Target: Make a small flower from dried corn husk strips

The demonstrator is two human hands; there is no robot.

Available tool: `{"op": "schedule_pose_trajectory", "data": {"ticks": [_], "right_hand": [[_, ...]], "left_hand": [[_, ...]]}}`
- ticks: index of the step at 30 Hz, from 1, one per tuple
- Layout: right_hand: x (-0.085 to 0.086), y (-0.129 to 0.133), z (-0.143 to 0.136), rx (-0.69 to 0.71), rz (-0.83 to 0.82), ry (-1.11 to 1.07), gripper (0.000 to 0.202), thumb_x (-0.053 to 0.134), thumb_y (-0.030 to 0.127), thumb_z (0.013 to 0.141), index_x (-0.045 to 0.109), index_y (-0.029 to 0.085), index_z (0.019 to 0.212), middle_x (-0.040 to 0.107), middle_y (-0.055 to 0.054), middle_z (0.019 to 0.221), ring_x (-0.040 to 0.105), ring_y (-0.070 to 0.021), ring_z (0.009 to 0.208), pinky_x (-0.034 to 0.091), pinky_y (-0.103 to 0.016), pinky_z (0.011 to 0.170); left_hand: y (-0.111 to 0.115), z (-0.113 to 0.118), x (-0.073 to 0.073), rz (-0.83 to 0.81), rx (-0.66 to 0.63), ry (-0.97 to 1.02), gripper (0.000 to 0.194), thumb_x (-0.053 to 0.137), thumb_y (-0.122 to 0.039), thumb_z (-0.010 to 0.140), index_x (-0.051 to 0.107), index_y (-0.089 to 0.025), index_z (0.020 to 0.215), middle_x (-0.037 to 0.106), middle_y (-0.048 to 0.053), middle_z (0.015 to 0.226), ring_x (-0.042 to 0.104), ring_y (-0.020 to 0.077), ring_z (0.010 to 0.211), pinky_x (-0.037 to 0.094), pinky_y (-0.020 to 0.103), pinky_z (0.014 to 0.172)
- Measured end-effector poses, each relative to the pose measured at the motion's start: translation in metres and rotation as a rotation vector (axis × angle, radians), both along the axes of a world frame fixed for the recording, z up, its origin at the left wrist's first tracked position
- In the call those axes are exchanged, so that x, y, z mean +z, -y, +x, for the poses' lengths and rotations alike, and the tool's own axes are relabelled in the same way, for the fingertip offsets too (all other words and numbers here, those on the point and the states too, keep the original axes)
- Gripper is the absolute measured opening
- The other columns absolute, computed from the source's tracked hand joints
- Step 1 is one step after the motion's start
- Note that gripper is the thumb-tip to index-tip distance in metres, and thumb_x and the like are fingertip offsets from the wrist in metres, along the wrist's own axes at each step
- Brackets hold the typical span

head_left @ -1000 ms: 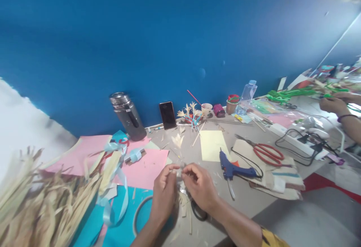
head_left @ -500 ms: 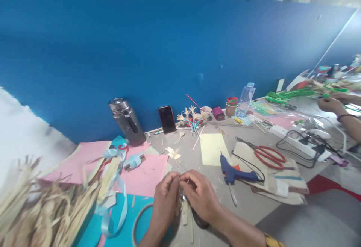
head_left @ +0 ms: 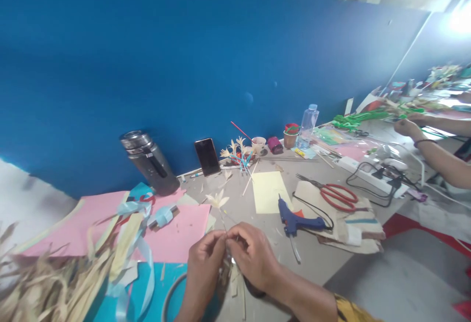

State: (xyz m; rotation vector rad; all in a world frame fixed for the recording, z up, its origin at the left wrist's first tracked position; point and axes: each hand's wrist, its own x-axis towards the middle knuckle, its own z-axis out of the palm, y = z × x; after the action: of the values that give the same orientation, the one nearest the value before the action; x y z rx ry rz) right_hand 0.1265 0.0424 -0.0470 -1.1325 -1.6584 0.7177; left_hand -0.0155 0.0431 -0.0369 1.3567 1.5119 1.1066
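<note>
A cream flower [head_left: 218,199], seemingly made of dried husk, stands up from a thin stem just beyond my fingertips. My left hand [head_left: 206,263] is closed, its thumb and forefinger pinching the stem. My right hand [head_left: 253,253] meets it there, also pinched on the stem from the other side. Pale husk strips [head_left: 238,287] lie on the table beneath my hands. A dark curved object beside them is mostly covered by my right hand. Left of my left wrist a grey loop [head_left: 170,295] shows over blue paper [head_left: 162,283].
At left lie a heap of dried husks [head_left: 69,283], pale blue ribbon [head_left: 147,263] and a flask [head_left: 150,162]. A blue glue gun [head_left: 298,220] and red-handled scissors [head_left: 338,197] rest at right. A phone [head_left: 207,157] leans by the wall. Another person's hand [head_left: 408,128] is far right.
The view has turned slightly right, so the table's things appear shifted left. Both my hands keep their pinch on the stem. At far right, more of the other person's arms shows.
</note>
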Motion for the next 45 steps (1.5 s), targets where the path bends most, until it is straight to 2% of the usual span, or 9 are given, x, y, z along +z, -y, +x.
{"op": "schedule_pose_trajectory", "data": {"ticks": [6,11,17,21,24,28,35,40,45], "right_hand": [[-0.003,0.0,0.001,0.005,-0.016,-0.002,0.011,0.056,0.018,0.086,0.067,0.02,0.084,0.068,-0.002,0.076,0.057,-0.014,0.063,0.041,-0.024,0.061],[0.0,-0.004,0.004,-0.04,-0.061,-0.025,0.014,0.054,0.023,0.087,0.066,0.02,0.082,0.068,-0.002,0.075,0.06,-0.0153,0.065,0.044,-0.025,0.063],[0.0,-0.023,0.016,-0.206,-0.245,-0.104,0.02,0.055,0.032,0.085,0.07,0.019,0.087,0.073,-0.005,0.079,0.065,-0.0189,0.067,0.048,-0.027,0.064],[-0.002,-0.036,0.027,-0.305,-0.262,0.077,0.022,0.053,0.028,0.086,0.071,0.02,0.094,0.076,-0.007,0.093,0.069,-0.0237,0.086,0.048,-0.032,0.078],[-0.001,-0.041,0.033,-0.377,-0.307,0.268,0.024,0.052,0.026,0.089,0.072,0.022,0.101,0.077,-0.006,0.097,0.07,-0.0242,0.091,0.046,-0.032,0.08],[-0.001,-0.044,0.035,-0.407,-0.323,0.471,0.025,0.05,0.028,0.094,0.07,0.023,0.108,0.077,-0.007,0.105,0.07,-0.0234,0.094,0.044,-0.03,0.077],[-0.008,-0.046,0.035,-0.414,-0.326,0.623,0.023,0.049,0.024,0.095,0.066,0.021,0.11,0.075,-0.008,0.108,0.068,-0.0235,0.096,0.039,-0.03,0.074],[-0.01,-0.04,0.028,-0.405,-0.277,0.723,0.024,0.05,0.023,0.096,0.06,0.018,0.117,0.07,-0.009,0.108,0.067,-0.0224,0.088,0.036,-0.03,0.069],[-0.008,-0.031,0.022,-0.388,-0.196,0.78,0.013,0.051,0.025,0.096,0.063,0.021,0.098,0.066,-0.005,0.099,0.062,-0.0169,0.071,0.028,-0.029,0.06]], "left_hand": [[0.002,0.004,0.0,-0.079,0.0,0.123,0.022,0.065,-0.037,0.074,0.07,-0.016,0.076,0.058,-0.001,0.058,0.043,0.0119,0.05,0.036,0.023,0.049],[0.004,0.005,0.002,-0.059,0.026,0.217,0.023,0.048,-0.027,0.082,0.049,-0.02,0.06,0.045,-0.004,0.05,0.04,0.0116,0.048,0.032,0.023,0.048],[0.008,0.006,0.006,0.045,-0.061,0.028,0.041,0.037,-0.034,0.094,0.044,-0.022,0.055,0.047,0.0,0.05,0.045,0.0142,0.05,0.037,0.026,0.053],[0.01,0.011,0.003,0.071,-0.065,-0.048,0.038,0.041,-0.042,0.095,0.061,-0.02,0.071,0.052,-0.001,0.054,0.051,0.0152,0.052,0.039,0.026,0.055],[0.011,0.013,0.001,0.062,-0.07,-0.026,0.033,0.045,-0.041,0.094,0.069,-0.018,0.088,0.06,0.001,0.061,0.052,0.0145,0.051,0.04,0.026,0.054],[0.012,0.015,0.002,0.102,-0.106,-0.035,0.027,0.05,-0.034,0.09,0.071,-0.018,0.085,0.072,0.006,0.082,0.058,0.0138,0.058,0.042,0.026,0.058],[0.016,0.024,0.0,0.049,-0.113,0.039,0.013,0.068,-0.031,0.077,0.063,-0.018,0.079,0.062,-0.002,0.062,0.052,0.0121,0.054,0.039,0.024,0.054],[0.017,0.023,-0.004,0.206,-0.099,0.02,0.015,0.047,-0.025,0.09,0.06,-0.02,0.084,0.066,0.001,0.08,0.058,0.0137,0.07,0.043,0.025,0.067],[0.019,0.02,-0.004,0.201,-0.122,0.097,0.023,0.037,-0.017,0.088,0.05,-0.021,0.071,0.06,-0.001,0.064,0.047,0.0114,0.052,0.038,0.024,0.055]]}}
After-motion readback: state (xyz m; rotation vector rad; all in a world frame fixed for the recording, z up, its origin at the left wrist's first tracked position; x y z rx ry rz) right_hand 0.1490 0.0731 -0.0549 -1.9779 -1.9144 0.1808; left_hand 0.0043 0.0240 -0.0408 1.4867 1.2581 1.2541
